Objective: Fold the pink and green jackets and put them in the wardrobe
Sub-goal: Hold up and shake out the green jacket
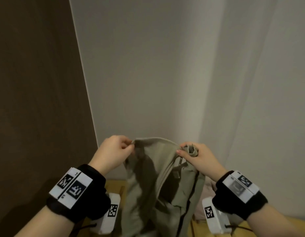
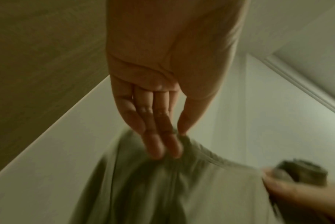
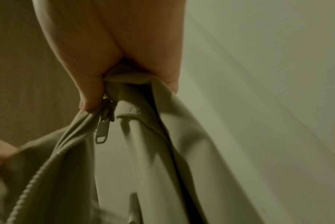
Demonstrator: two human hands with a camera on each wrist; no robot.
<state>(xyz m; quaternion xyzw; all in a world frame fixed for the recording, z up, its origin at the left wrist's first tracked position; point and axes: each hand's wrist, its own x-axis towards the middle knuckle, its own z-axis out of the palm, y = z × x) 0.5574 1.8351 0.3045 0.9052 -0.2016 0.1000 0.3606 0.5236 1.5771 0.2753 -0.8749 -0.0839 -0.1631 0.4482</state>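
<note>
I have the green jacket (image 1: 167, 182) hanging in the air by its top edge, left hand (image 1: 112, 151) pinching 1 corner, right hand (image 1: 197, 156) bunched round the other beside the zipper pull (image 3: 101, 133). Fold not begun; next I'd lay it flat.

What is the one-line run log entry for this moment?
step: lifting green jacket | left hand: pinches top edge | right hand: grips collar | fold: not yet

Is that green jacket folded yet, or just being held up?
Not folded. The green jacket hangs loose and full length, with the left hand and right hand each pinching its top edge in the air.
</note>
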